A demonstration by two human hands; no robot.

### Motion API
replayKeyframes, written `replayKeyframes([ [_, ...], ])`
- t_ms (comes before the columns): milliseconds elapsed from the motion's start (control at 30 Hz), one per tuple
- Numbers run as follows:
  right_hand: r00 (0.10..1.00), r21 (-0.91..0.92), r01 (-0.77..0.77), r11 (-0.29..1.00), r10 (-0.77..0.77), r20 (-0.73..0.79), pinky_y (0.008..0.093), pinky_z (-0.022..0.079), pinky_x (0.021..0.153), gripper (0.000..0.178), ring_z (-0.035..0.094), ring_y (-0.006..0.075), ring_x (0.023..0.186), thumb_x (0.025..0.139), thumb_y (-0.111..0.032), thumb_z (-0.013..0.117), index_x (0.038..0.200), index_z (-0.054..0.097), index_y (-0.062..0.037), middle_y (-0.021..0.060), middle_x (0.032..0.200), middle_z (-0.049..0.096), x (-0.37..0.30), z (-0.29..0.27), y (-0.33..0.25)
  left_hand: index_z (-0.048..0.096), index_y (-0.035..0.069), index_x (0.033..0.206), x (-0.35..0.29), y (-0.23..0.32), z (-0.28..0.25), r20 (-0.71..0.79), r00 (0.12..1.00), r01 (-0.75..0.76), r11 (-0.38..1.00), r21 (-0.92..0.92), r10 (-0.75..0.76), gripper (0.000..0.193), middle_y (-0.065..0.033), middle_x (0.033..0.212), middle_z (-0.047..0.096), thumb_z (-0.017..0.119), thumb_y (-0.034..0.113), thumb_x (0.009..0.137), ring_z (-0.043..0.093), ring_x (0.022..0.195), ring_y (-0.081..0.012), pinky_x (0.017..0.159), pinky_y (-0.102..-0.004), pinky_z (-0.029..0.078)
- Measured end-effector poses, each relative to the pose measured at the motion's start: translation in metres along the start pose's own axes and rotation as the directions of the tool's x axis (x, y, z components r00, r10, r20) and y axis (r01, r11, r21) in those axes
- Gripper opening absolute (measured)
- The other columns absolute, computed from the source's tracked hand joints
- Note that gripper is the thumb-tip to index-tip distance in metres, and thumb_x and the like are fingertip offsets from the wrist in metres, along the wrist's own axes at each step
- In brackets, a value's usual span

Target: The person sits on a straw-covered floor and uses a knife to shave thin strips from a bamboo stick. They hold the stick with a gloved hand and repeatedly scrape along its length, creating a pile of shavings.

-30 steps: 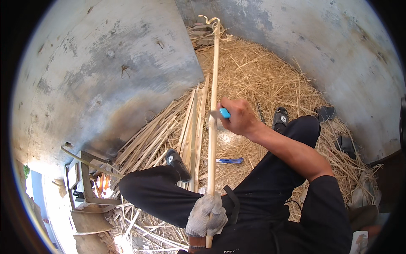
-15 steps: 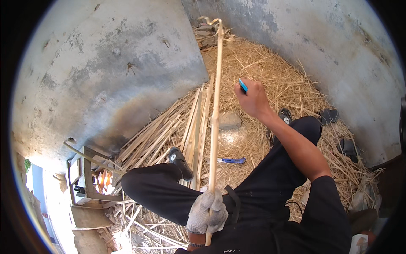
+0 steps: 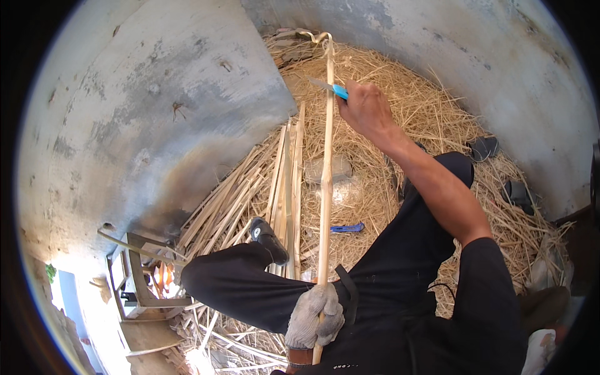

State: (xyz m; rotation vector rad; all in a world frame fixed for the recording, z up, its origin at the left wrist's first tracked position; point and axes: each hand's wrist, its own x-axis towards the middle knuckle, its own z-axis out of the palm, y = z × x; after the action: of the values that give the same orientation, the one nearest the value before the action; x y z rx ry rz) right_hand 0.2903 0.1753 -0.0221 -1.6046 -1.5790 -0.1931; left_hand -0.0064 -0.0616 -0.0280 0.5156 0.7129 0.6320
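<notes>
scene: a person sits on a floor thick with straw point(image 3: 437, 119), hemmed in by rough grey walls point(image 3: 156, 125) that curve with the lens.
left hand: the left hand point(image 3: 314, 317), in a worn grey glove, is wrapped tight around the lower end of a long pale cane point(image 3: 325, 181), close to the lap.
right hand: the right hand point(image 3: 369, 109), bare, is stretched far forward and clenched on a knife point(image 3: 330, 87) with a blue handle; the blade lies against the cane near its top.
cane: it runs almost straight up the middle of the view, from the gloved fist to a curled shaving point(image 3: 315, 35) at its far tip, above the straw.
floor: a bundle of split canes point(image 3: 284, 187) lies just left of the held one, fanning out toward the wall; a second small blue tool point(image 3: 347, 228) rests on the straw beside the person's knee.
legs: dark trousers point(image 3: 400, 275) fill the lower view, one leg crossed left with a dark shoe point(image 3: 269, 237) touching the bundle.
corner: at lower left, a low metal stand point(image 3: 140, 281) holds a small fire point(image 3: 164, 275), in bright daylight.
right edge: dark sandals point(image 3: 484, 148) sit on the straw near the far wall.
</notes>
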Motion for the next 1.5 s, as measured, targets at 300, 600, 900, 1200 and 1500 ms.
replayKeyframes([
  [300, 0.911, 0.323, 0.299, 0.898, -0.369, 0.183, 0.0405, 0.045, 0.045, 0.011, 0.059, 0.0279, 0.045, 0.076, -0.006, 0.066, 0.071, 0.057, -0.0043, 0.0132, 0.053, 0.057, -0.063, 0.008, -0.042, 0.043, 0.011, 0.082, 0.003, 0.005, -0.01, 0.116, 0.988, -0.085, 0.982, -0.166, 0.105, 0.043, 0.0008, 0.039, 0.035, 0.027, 0.038, 0.11, 0.034, 0.024, -0.0141, 0.026, -0.0294, 0.03],
  [600, 0.951, 0.252, 0.259, 0.932, -0.293, 0.103, 0.0381, 0.043, 0.041, 0.015, 0.056, 0.0227, 0.04, 0.079, -0.006, 0.066, 0.068, 0.057, -0.0037, 0.0103, 0.051, 0.056, -0.053, 0.009, -0.039, 0.046, 0.011, 0.08, 0.0, 0.002, -0.005, 0.087, 0.994, -0.056, 0.983, -0.174, 0.072, 0.04, 0.0005, 0.041, 0.035, 0.041, 0.041, 0.107, 0.03, 0.027, -0.0107, 0.029, -0.0248, 0.027],
  [900, 0.991, -0.021, 0.12, 0.993, -0.119, 0.062, 0.0313, 0.035, 0.032, 0.028, 0.046, 0.0143, 0.037, 0.093, -0.009, 0.057, 0.065, 0.055, -0.0035, 0.0056, 0.05, 0.052, 0.0, 0.024, -0.007, 0.046, 0.011, 0.08, -0.003, 0.0, 0.002, 0.021, 0.999, -0.023, 0.997, -0.08, 0.025, 0.041, -0.0011, 0.042, 0.035, 0.041, 0.041, 0.107, 0.028, 0.028, -0.0111, 0.029, -0.025, 0.026],
  [1200, 0.936, 0.056, -0.306, 0.95, 0.29, 0.197, 0.0357, 0.038, 0.041, 0.034, 0.043, 0.0136, 0.044, 0.096, -0.018, 0.055, 0.066, 0.057, -0.003, 0.0039, 0.053, 0.048, 0.041, 0.003, 0.028, 0.046, 0.011, 0.079, 0.0, -0.006, 0.001, 0.05, 0.998, 0.036, 0.999, 0.017, -0.037, 0.041, -0.0016, 0.042, 0.035, 0.039, 0.042, 0.106, 0.03, 0.029, -0.0113, 0.029, -0.0254, 0.026],
  [1500, 0.92, 0.361, 0.15, 0.92, -0.264, 0.29, 0.0388, 0.04, 0.047, 0.022, 0.051, 0.0217, 0.044, 0.087, -0.014, 0.062, 0.068, 0.054, -0.0063, 0.0084, 0.052, 0.053, -0.032, -0.017, -0.016, 0.046, 0.012, 0.079, 0.001, 0.001, -0.011, 0.045, 0.997, -0.06, 0.978, -0.198, 0.07, 0.04, -0.0009, 0.042, 0.035, 0.04, 0.039, 0.107, 0.028, 0.027, -0.011, 0.029, -0.0255, 0.026],
])
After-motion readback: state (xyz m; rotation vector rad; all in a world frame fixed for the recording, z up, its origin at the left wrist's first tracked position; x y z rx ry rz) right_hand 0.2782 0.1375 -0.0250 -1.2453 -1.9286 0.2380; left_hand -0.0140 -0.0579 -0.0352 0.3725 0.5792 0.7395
